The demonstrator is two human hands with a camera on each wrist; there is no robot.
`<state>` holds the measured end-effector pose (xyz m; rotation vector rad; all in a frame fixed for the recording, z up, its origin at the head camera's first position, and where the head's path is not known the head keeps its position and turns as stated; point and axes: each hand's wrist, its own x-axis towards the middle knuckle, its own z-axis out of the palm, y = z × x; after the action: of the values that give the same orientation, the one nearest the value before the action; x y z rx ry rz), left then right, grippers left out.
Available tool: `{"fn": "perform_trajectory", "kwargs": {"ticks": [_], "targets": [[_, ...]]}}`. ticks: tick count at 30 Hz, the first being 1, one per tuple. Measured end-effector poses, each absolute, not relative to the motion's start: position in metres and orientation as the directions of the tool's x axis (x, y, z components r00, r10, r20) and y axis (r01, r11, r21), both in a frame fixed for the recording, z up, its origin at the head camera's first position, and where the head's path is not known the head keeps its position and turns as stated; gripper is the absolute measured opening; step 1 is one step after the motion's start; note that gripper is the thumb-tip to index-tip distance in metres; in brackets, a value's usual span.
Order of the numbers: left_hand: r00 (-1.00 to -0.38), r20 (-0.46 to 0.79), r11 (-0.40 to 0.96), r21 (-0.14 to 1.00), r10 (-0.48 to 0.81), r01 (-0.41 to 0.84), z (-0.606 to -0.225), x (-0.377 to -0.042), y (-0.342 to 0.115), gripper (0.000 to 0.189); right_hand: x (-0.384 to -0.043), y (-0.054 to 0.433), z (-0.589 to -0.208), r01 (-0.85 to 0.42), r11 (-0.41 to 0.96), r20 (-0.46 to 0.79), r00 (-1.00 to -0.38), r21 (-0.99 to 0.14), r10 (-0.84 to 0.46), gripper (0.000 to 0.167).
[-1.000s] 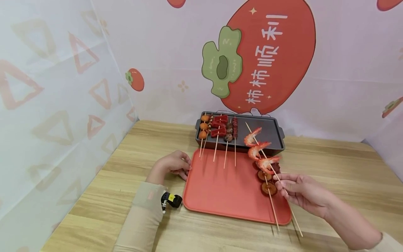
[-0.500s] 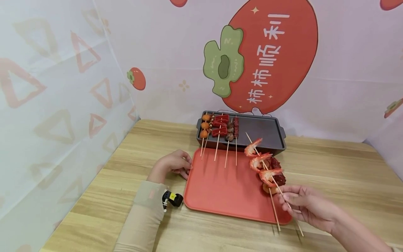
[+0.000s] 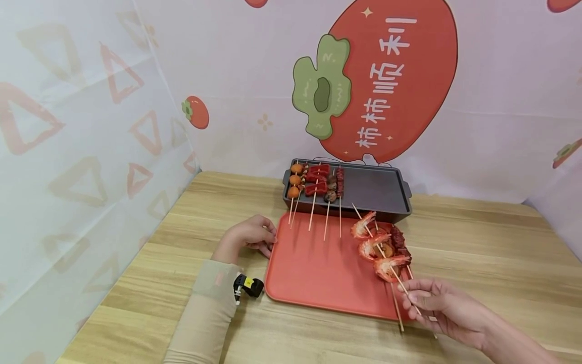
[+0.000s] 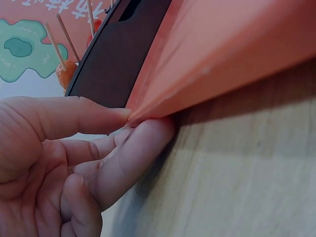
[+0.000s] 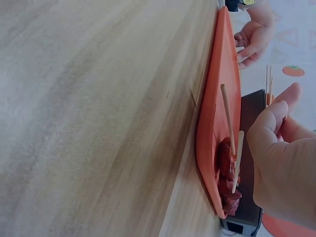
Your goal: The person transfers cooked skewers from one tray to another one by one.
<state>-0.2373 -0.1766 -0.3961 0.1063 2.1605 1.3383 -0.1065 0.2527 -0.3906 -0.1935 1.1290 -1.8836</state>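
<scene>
My left hand (image 3: 252,235) pinches the left edge of a red tray (image 3: 313,273); in the left wrist view the thumb lies above the rim and a finger beneath it. My right hand (image 3: 447,311) pinches the stick of a shrimp skewer (image 3: 385,268), with several orange-red shrimp, over the tray's right side. In the head view the shrimp overlap a skewer of round brown slices (image 3: 386,249). Beside it lies a dark red meat skewer (image 3: 399,242), also seen in the right wrist view as dark red meat (image 5: 227,165).
Behind the tray stands a dark rectangular grill pan (image 3: 373,189). Its left half bears several skewers, among them orange balls (image 3: 294,180) and red pieces (image 3: 317,188), their sticks reaching out over the tray. A patterned cloth (image 3: 241,76) hangs behind the wooden table (image 3: 218,202).
My right hand has drawn the shrimp skewer back from the grill pan's edge, toward the front of the tray, and lower over the other skewers. The left hand keeps its hold.
</scene>
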Motion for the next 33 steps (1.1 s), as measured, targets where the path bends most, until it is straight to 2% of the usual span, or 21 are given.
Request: {"fn": "perform_trajectory", "kwargs": {"ticks": [9,12,20,33], "targets": [[-0.824,-0.443,0.502,0.833,0.352,-0.233,-0.397,-0.238,-0.178,0.006,-0.099,0.254,-0.395,0.659,-0.166,-0.290,-0.525,-0.734,-0.800,0.030],[-0.827,-0.446,0.504,0.830,0.343,-0.239,-0.397,-0.238,-0.178,0.006,-0.098,0.253,-0.396,0.658,-0.163,-0.290,-0.523,-0.735,-0.801,0.029],[-0.822,-0.451,0.501,0.830,0.348,-0.244,-0.400,-0.238,-0.177,0.007,-0.098,0.247,-0.398,0.636,-0.140,-0.308,-0.540,-0.759,-0.783,0.026],[-0.818,-0.448,0.493,0.836,0.361,-0.241,-0.398,-0.240,-0.177,0.006,-0.100,0.231,-0.401,0.586,-0.127,-0.331,-0.608,-0.801,-0.721,0.022]]}}
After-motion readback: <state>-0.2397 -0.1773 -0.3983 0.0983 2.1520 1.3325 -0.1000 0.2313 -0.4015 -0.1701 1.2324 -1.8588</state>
